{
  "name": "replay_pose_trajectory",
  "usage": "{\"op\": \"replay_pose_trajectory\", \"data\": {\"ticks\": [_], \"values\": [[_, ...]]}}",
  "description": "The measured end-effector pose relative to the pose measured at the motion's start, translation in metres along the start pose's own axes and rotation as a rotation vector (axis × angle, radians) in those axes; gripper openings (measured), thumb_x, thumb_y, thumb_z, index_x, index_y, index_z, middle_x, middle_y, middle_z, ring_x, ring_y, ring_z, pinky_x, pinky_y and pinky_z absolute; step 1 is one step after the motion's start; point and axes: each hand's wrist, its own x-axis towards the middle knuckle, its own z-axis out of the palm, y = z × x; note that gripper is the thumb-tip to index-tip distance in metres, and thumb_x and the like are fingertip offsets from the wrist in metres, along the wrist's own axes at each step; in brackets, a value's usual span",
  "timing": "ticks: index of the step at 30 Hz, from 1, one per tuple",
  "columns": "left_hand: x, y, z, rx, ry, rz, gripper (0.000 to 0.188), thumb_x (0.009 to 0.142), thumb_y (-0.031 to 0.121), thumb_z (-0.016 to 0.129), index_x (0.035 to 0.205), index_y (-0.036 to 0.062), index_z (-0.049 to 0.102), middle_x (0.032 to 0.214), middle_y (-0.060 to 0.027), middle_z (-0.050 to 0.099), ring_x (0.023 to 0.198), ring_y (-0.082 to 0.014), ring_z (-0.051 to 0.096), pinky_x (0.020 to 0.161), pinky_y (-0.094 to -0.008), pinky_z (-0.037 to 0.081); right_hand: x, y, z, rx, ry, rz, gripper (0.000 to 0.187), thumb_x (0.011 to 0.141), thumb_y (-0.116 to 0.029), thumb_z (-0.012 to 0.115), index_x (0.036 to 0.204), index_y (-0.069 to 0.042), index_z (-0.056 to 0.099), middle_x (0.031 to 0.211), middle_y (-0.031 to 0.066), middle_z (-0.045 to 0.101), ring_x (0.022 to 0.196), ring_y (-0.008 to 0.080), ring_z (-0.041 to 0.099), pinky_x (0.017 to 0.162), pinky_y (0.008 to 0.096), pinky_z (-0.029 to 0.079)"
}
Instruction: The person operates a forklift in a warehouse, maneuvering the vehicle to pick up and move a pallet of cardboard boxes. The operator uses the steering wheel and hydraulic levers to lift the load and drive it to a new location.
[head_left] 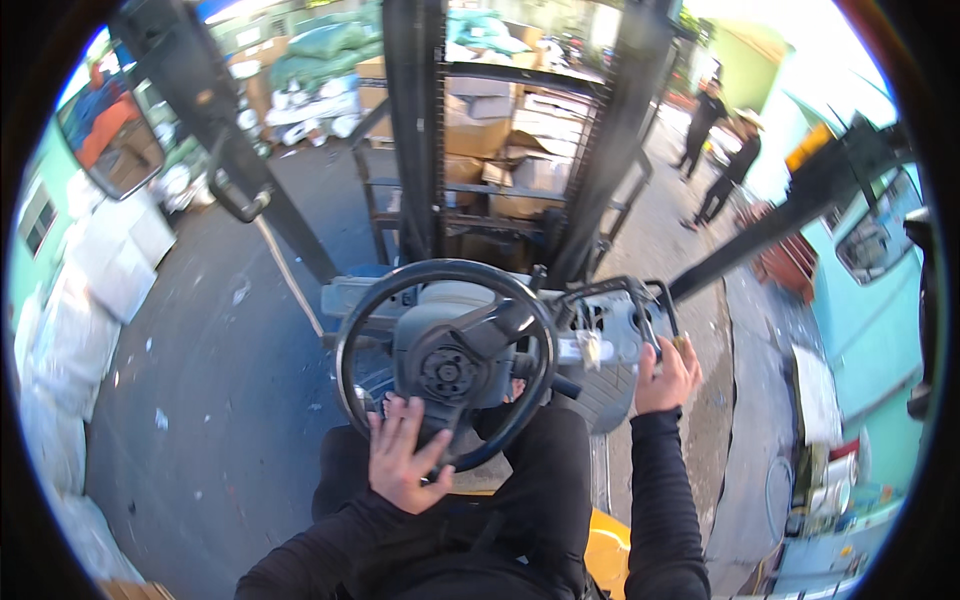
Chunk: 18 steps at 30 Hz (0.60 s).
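Note:
A black steering wheel (447,372) stands in front of my lap. My left hand (405,462) lies over its lower left part, palm down, with the fingers stretched out and apart. On the right, my right hand (668,376) is at the dark control levers (640,305) beside the grey dashboard. Its fingers curl over a lever end, and the palm side is hidden. A small pale thing (588,348) hangs near the base of the levers.
Ahead rises the forklift mast (412,130), with cardboard boxes (480,130) beyond it. Two people (728,165) in dark clothes are on the pavement at the far right. White sacks (70,340) line the left side. Mirrors (115,145) flank the cab, and a blue-green wall (870,330) stands right.

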Motion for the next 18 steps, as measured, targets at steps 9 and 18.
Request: {"op": "replay_pose_trajectory", "data": {"ticks": [9, 18], "values": [[0.096, 0.075, 0.057, -0.201, 0.004, 0.450, 0.056, 0.071, 0.028, 0.079, 0.125, 0.0155, 0.073, 0.165, -0.0165, 0.033, 0.154, -0.0413, 0.025, 0.116, -0.0702, 0.022, 0.004, 0.016, -0.001, -0.040, -0.065, -0.022, 0.032, 0.096, -0.032, 0.065, 0.114, -0.008, 0.075, 0.116, 0.0167, 0.074, 0.131, 0.0352, 0.056, 0.113, 0.0490, 0.032], [0.180, 0.077, 0.028, 0.158, 0.223, 0.278, 0.059, 0.075, 0.043, 0.073, 0.127, 0.0135, 0.073, 0.162, -0.0223, 0.036, 0.154, -0.0446, 0.021, 0.120, -0.0706, 0.011, -0.031, 0.057, -0.013, -0.031, -0.134, 0.005, 0.037, 0.096, -0.032, 0.064, 0.125, -0.010, 0.071, 0.125, 0.0150, 0.071, 0.137, 0.0365, 0.051, 0.114, 0.0519, 0.032]]}}
